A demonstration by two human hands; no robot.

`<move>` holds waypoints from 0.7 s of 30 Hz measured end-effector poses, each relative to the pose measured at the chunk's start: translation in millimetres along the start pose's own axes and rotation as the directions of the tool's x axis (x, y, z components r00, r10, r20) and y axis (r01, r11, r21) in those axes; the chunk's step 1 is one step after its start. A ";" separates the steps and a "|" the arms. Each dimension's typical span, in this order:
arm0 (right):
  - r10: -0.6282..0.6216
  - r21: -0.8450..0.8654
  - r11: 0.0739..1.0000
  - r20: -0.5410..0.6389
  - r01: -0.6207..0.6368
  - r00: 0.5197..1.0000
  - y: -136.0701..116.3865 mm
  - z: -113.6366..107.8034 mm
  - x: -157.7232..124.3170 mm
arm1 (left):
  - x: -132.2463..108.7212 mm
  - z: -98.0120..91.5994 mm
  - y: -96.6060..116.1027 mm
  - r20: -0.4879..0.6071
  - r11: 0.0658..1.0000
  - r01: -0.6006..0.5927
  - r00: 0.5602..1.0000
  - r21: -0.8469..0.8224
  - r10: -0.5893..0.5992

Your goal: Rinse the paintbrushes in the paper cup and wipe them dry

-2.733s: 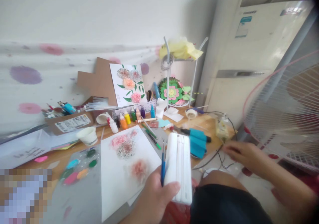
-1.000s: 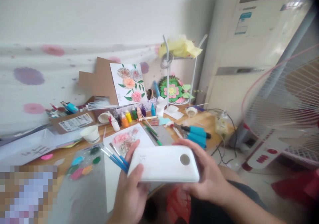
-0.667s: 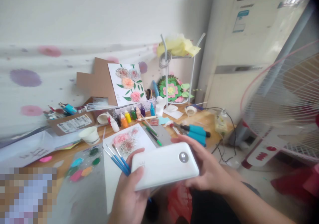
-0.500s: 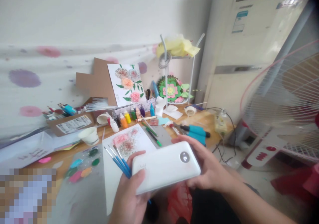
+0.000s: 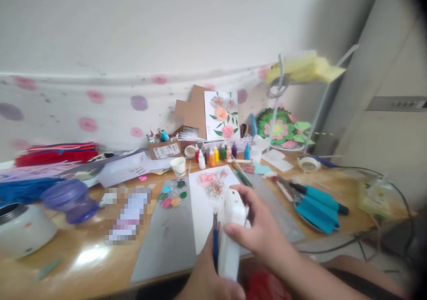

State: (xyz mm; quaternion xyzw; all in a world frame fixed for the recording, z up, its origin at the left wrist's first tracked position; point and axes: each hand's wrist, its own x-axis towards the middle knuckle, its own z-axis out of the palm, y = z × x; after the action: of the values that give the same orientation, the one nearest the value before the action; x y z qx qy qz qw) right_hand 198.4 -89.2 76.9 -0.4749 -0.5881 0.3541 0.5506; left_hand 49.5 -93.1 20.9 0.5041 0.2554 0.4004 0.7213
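A white power bank [image 5: 231, 246] is held up on its edge at the front of the table, its narrow side toward me. My left hand [image 5: 207, 271] grips its lower end and also holds blue-handled paintbrushes [image 5: 215, 240] against it. Around the upper part, my right hand [image 5: 262, 224] has its thumb on the near side and its fingers on the far side. Behind them lies a white sheet with painted flowers [image 5: 199, 211] on a grey mat [image 5: 156, 246]. Blobs of paint [image 5: 171, 201] sit on the mat left of the sheet.
Small paint bottles [image 5: 212, 157] stand in a row behind the sheet, near a paper cup [image 5: 178, 166] and a propped flower picture [image 5: 222, 117]. At left are a purple container [image 5: 70, 200] and a white pot [image 5: 25, 231]. Blue cloth [image 5: 316, 206] lies at right.
My view has swung left, bringing the purple container and white pot into sight. The power bank has turned from showing its broad face to showing its edge; both hands still hold it.
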 end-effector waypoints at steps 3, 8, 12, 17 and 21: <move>-0.022 -0.066 0.998 -0.009 0.021 1.000 -4.3 35.7 5.3 | -17.1 -23.2 -4.1 -0.040 1.000 -0.006 0.999 -0.018 0.005; -0.133 -0.014 0.990 0.203 0.138 0.970 -2.3 69.2 2.4 | -48.1 -55.8 -0.8 0.013 0.967 0.149 0.989 -0.209 -0.149; -0.191 -0.005 0.980 0.261 0.199 0.946 -1.2 91.1 4.3 | -63.5 -68.5 4.2 -0.017 0.951 0.145 0.988 -0.273 -0.155; -0.282 -0.010 0.955 0.287 0.298 0.915 -1.3 114.9 7.5 | -80.5 -93.0 -6.0 0.047 0.963 0.100 0.995 -0.252 -0.091; -0.216 -0.013 0.972 0.353 0.236 0.910 5.3 131.0 3.5 | -99.7 -117.5 -20.4 0.053 0.983 0.061 0.997 -0.176 -0.052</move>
State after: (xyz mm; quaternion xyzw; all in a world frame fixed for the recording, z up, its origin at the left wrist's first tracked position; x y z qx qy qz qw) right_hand 70.5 -70.3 54.2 -0.3482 -0.7369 0.3503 0.4615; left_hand -89.4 -118.5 -44.1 0.4398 0.2157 0.3888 0.7803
